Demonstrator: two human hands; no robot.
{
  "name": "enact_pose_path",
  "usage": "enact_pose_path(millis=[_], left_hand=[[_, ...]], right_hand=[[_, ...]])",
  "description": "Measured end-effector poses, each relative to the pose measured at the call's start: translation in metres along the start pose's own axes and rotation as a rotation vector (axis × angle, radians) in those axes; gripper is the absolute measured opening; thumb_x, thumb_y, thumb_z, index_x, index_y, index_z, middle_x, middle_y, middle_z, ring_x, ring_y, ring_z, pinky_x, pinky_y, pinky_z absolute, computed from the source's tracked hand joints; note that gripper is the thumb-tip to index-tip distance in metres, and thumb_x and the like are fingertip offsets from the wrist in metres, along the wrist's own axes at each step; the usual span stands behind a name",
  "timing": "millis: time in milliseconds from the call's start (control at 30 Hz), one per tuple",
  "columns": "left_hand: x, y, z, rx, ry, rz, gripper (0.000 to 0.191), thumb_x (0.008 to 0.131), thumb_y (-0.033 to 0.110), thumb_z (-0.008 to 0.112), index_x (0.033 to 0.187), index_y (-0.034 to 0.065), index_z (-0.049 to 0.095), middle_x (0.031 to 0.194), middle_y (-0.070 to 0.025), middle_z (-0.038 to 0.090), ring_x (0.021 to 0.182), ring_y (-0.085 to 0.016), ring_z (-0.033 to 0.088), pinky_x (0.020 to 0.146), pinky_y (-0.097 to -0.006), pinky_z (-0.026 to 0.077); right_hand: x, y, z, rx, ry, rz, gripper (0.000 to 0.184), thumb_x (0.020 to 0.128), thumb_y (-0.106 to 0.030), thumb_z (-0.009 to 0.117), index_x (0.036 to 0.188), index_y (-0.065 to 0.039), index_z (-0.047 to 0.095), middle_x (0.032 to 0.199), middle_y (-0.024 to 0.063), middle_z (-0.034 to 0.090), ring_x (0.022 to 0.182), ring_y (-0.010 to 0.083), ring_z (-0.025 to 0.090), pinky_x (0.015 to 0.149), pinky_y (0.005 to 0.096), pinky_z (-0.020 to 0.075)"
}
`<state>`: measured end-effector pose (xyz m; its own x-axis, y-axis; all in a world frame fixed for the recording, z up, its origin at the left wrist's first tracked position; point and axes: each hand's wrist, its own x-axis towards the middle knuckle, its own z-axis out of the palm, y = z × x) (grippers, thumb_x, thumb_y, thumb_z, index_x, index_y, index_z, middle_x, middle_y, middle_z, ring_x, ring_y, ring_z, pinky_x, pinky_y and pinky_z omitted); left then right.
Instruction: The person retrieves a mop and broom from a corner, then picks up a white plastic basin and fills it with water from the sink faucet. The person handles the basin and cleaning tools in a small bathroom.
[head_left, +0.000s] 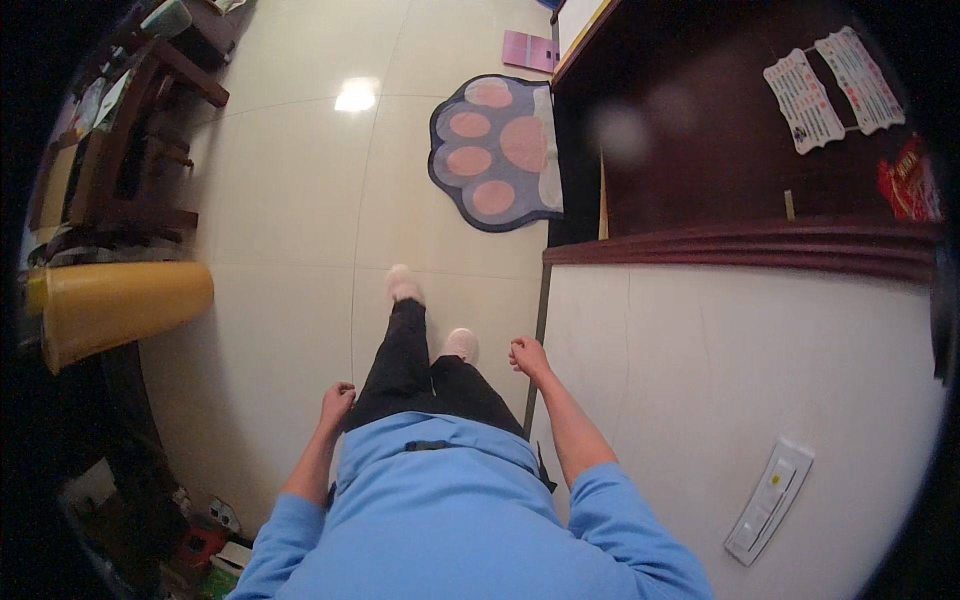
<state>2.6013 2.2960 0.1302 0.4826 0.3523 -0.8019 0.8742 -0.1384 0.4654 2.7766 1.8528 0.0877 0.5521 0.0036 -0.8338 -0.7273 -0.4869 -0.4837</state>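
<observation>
My left hand (339, 401) hangs beside my left thigh, its fingers loosely curled. Nothing shows in it. My right hand (529, 357) is held out near the white wall (720, 360), also curled, and no object is visible in its fingers. Below me are my black trousers (397, 375) and two pale pink shoes, the left shoe (403, 285) ahead of the right shoe (460, 343). Farther ahead on the right, a grey and pink paw-shaped mat (457, 142) lies on the tiled floor (292, 187) against a dark doorway.
A dark wooden door (690, 150) with paper signs (806, 101) stands at right. A switch panel (769, 502) is on the wall. On the left are a tan bin-like object (131, 307) and dark wooden furniture (150, 150). A pink flat scale-like object (527, 50) lies beyond the mat.
</observation>
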Motion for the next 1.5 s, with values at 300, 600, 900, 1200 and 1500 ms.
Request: enact_pose_path(millis=[300, 600, 900, 1200, 1500], left_hand=[[0.139, 0.120, -0.025, -0.112, -0.138, -0.184, 0.029, 0.088, 0.011, 0.057, 0.112, -0.0045, 0.062, 0.093, -0.0116, 0.065, 0.075, -0.021, 0.064, 0.063, -0.0345, 0.057], [0.221, 0.254, -0.017, 0.082, -0.151, 0.026, 0.025, 0.090, 0.011, 0.056, 0.111, -0.0014, 0.063, 0.089, -0.0088, 0.065, 0.079, -0.016, 0.065, 0.063, -0.0319, 0.057], [0.239, 0.233, 0.123, 0.421, -0.042, 0.248, 0.040, 0.087, 0.017, 0.067, 0.121, -0.0020, 0.057, 0.113, -0.0240, 0.060, 0.107, -0.040, 0.057, 0.095, -0.0450, 0.046], [0.259, 0.305, 0.190, 0.735, -0.028, 0.072, 0.042, 0.083, 0.018, 0.070, 0.120, 0.0024, 0.057, 0.120, -0.0203, 0.057, 0.113, -0.039, 0.053, 0.098, -0.0467, 0.044], [0.288, 0.335, 0.198, 0.663, -0.032, 0.054, 0.039, 0.078, 0.011, 0.069, 0.114, 0.0022, 0.058, 0.117, -0.0204, 0.056, 0.112, -0.039, 0.053, 0.099, -0.0456, 0.042]], right_hand=[[0.039, -0.042, -0.007, -0.066, 0.106, 0.167, 0.027, 0.088, -0.019, 0.054, 0.102, -0.001, 0.069, 0.084, 0.0121, 0.070, 0.070, 0.0225, 0.068, 0.064, 0.0376, 0.0567], [0.130, -0.155, -0.046, -0.431, 0.182, -0.021, 0.034, 0.088, -0.027, 0.057, 0.109, -0.004, 0.070, 0.103, 0.0203, 0.071, 0.100, 0.0366, 0.067, 0.089, 0.0431, 0.0521], [0.353, -0.176, -0.112, -0.621, 0.183, -0.007, 0.029, 0.085, -0.022, 0.057, 0.105, -0.006, 0.071, 0.102, 0.0220, 0.070, 0.099, 0.0394, 0.067, 0.087, 0.0472, 0.0530], [0.573, -0.131, -0.203, -0.720, 0.293, -0.010, 0.028, 0.083, -0.025, 0.063, 0.098, -0.002, 0.070, 0.102, 0.0218, 0.070, 0.099, 0.0389, 0.066, 0.088, 0.0453, 0.0520], [0.713, -0.065, -0.223, -0.661, 0.600, 0.157, 0.071, 0.077, -0.045, 0.075, 0.125, 0.003, 0.054, 0.124, 0.0279, 0.058, 0.118, 0.0429, 0.055, 0.097, 0.0488, 0.0474]])
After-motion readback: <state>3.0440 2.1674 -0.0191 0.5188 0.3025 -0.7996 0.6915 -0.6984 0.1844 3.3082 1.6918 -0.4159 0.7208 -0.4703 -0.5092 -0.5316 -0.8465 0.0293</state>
